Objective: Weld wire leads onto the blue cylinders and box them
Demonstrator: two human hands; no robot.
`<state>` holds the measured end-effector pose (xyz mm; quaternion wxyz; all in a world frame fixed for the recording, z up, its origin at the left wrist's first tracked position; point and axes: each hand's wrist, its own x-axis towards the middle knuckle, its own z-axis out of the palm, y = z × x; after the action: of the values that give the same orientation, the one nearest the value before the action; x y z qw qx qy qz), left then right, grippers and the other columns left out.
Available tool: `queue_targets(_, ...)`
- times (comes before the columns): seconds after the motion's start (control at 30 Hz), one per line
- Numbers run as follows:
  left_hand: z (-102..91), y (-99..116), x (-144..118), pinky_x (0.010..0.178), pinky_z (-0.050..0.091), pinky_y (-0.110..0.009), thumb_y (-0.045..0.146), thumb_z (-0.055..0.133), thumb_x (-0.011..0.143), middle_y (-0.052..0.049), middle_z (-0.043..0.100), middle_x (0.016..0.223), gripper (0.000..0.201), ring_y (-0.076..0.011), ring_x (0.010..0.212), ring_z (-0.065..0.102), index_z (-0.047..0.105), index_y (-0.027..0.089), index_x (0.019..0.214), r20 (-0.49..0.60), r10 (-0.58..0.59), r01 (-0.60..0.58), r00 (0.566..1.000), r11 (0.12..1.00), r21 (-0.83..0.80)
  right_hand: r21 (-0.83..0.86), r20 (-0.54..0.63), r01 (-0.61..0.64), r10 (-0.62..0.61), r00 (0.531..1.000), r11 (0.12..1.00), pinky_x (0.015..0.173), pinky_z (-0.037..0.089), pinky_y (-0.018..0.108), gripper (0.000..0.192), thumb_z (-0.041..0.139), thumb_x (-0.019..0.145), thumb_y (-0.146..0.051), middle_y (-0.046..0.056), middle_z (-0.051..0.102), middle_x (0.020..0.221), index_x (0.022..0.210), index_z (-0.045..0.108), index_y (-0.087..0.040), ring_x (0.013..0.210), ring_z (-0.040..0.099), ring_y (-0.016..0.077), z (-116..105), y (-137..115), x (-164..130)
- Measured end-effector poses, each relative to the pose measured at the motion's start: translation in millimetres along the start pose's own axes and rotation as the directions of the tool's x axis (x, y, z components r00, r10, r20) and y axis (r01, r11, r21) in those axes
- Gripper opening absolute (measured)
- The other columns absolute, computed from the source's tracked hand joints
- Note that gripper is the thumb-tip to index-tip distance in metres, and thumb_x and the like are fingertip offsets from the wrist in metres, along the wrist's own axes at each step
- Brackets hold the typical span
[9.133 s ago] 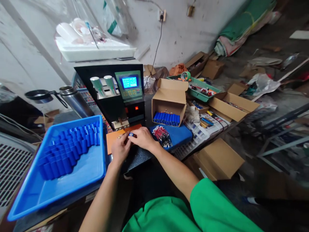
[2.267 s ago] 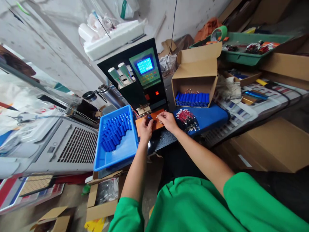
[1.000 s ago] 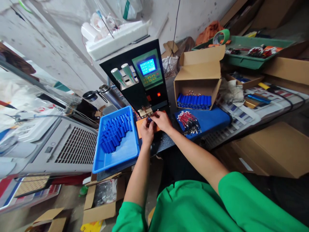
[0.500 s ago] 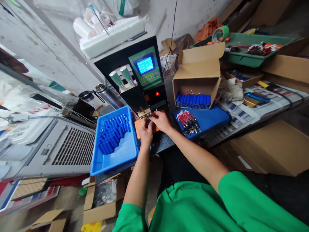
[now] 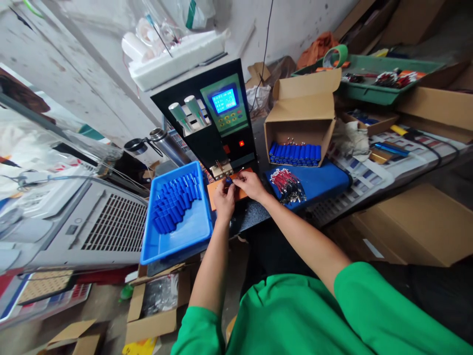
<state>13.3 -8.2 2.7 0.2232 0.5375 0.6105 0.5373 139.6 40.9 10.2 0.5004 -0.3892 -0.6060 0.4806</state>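
At the foot of a black spot welder (image 5: 207, 143) with a lit blue screen, my two hands work close together over an orange plate (image 5: 213, 190). My left hand (image 5: 223, 201) is closed on a blue battery cell (image 5: 228, 182), which shows only in part between the fingers. Beside it my right hand (image 5: 252, 186) pinches a thin wire lead (image 5: 242, 169) with a pale tip; most of the lead is hidden. The welding electrodes (image 5: 220, 166) stand just beyond my fingertips. Whether the cell touches them I cannot tell.
Left of my hands is a blue tray (image 5: 192, 229) of blue cells. To the right, a bundle of red and black leads (image 5: 284, 183) lies on a blue surface (image 5: 325, 180). Behind it an open cardboard box (image 5: 295, 114) holds more cells. A steel flask (image 5: 168, 146) stands behind the tray.
Both hands have come slightly back from the electrodes. The pale tip at my right fingers now shows. The camera view has shifted a little.
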Motion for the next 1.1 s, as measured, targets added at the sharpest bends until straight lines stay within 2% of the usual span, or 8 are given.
queue_targets(0.17, -2.3, 3, 1, 0.089, 0.057, -0.036, 0.041, 0.067, 0.087, -0.009, 0.074, 0.103, 0.039, -0.0210, 0.094, 0.071, 0.068, 0.016, 0.117, 0.016, 0.020, -0.019, 1.000, 0.998, -0.055, 0.162, 0.023, -0.051, 0.048, 0.999, 0.985, 0.060, 0.040, 0.026, 0.033, 0.067, 0.077, -0.046, -0.002, 0.054, 0.058, 0.062, 0.054, -0.020, 0.061, 0.052, 0.0138, -2, 0, 1)
queue_targets(0.33, -14.3, 2, -7, 0.092, 0.057, -0.036, 0.050, 0.068, 0.086, -0.011, 0.073, 0.113, 0.045, -0.0223, 0.104, 0.071, 0.068, 0.017, 0.117, -0.079, 0.009, -0.018, 0.997, 0.994, -0.112, 0.197, 0.018, -0.092, 0.090, 0.996, 0.976, 0.054, 0.034, 0.025, 0.037, 0.067, 0.076, -0.050, -0.004, 0.047, 0.052, 0.062, 0.051, -0.021, 0.058, 0.047, 0.0122, -5, -5, -2)
queue_targets(0.5, -31.5, 8, -32, 0.084, 0.056, -0.033, 0.051, 0.061, 0.091, -0.008, 0.075, 0.094, 0.036, -0.0199, 0.089, 0.070, 0.073, 0.017, 0.095, -0.063, -0.002, 0.004, 0.998, 0.999, 0.034, 0.228, 0.023, -0.087, 0.084, 0.996, 0.970, 0.052, 0.030, 0.025, 0.037, 0.068, 0.075, -0.050, -0.005, 0.046, 0.051, 0.061, 0.051, -0.021, 0.055, 0.043, 0.0112, -6, -6, -3)
queue_targets(0.63, -35.9, 14, -42, 0.073, 0.052, -0.028, 0.045, 0.065, 0.087, -0.004, 0.072, 0.082, 0.029, -0.0164, 0.076, 0.066, 0.072, 0.017, 0.088, -0.044, 0.016, -0.012, 0.999, 0.995, 0.103, 0.256, 0.025, -0.097, 0.094, 0.995, 0.962, 0.051, 0.030, 0.024, 0.037, 0.069, 0.075, -0.050, -0.005, 0.046, 0.050, 0.062, 0.051, -0.021, 0.052, 0.042, 0.0105, -6, -6, -3)
queue_targets(0.73, -34.0, 17, -40, 0.066, 0.049, -0.026, 0.043, 0.067, 0.084, -0.003, 0.070, 0.077, 0.027, -0.0143, 0.069, 0.062, 0.072, 0.016, 0.084, -0.050, 0.002, 0.002, 0.999, 0.996, 0.084, 0.278, 0.044, -0.106, 0.097, 0.994, 0.955, 0.049, 0.029, 0.024, 0.038, 0.071, 0.074, -0.051, -0.005, 0.046, 0.050, 0.061, 0.052, -0.020, 0.050, 0.040, 0.0096, -9, -7, -3)
queue_targets(0.93, -19.7, 24, -31, 0.069, 0.052, -0.027, 0.048, 0.072, 0.080, -0.002, 0.069, 0.075, 0.033, -0.0142, 0.069, 0.064, 0.071, 0.015, 0.082, -0.079, -0.110, 0.098, 0.991, 0.985, -0.140, 0.332, 0.236, -0.132, 0.053, 0.970, 0.934, 0.048, 0.027, 0.023, 0.034, 0.072, 0.074, -0.048, -0.005, 0.048, 0.053, 0.066, 0.059, -0.018, 0.048, 0.038, 0.0083, -19, -9, -7)
queue_targets(1.1, 0.2, 26, -26, 0.069, 0.054, -0.027, 0.049, 0.073, 0.080, -0.002, 0.068, 0.076, 0.034, -0.0137, 0.069, 0.063, 0.071, 0.015, 0.084, -0.090, -0.134, 0.113, 0.987, 0.972, -0.208, 0.271, 0.202, -0.040, -0.016, 0.979, 0.962, 0.056, 0.035, 0.025, 0.029, 0.073, 0.072, -0.044, -0.003, 0.056, 0.061, 0.072, 0.065, -0.016, 0.059, 0.048, 0.0118, -18, -7, -7)
